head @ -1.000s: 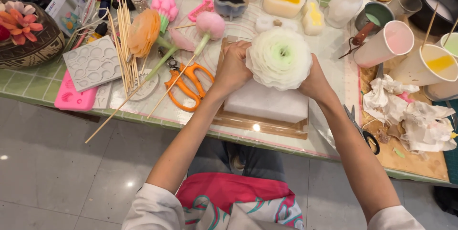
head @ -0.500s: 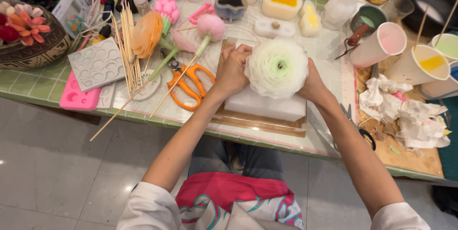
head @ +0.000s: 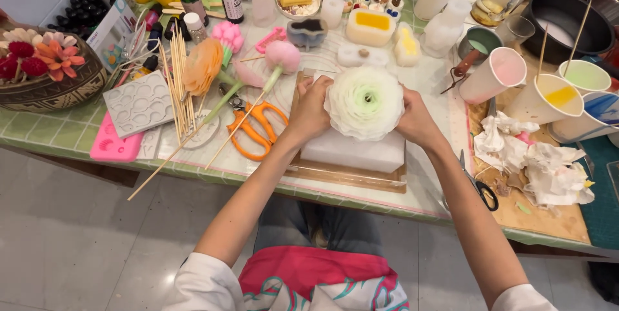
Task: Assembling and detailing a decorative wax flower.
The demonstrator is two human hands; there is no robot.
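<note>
Both hands still cupping white flower (head: pixel 365 101) (unmoved), left hand (head: pixel 311 110), right hand (head: pixel 416 119), yellow-filled cup (head: pixel 545 98).

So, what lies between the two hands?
In the head view, the white flower with its greenish centre sits between the left hand and the right hand.

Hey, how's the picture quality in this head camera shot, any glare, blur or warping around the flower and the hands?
Head view: even, bright light with only soft shadows; the white flower looks nearly washed out, though its petals still read; the left hand and right hand are sharp, with no motion blur; the table edge bows from wide-angle distortion; a faint sheen shows on the floor tiles.
</note>
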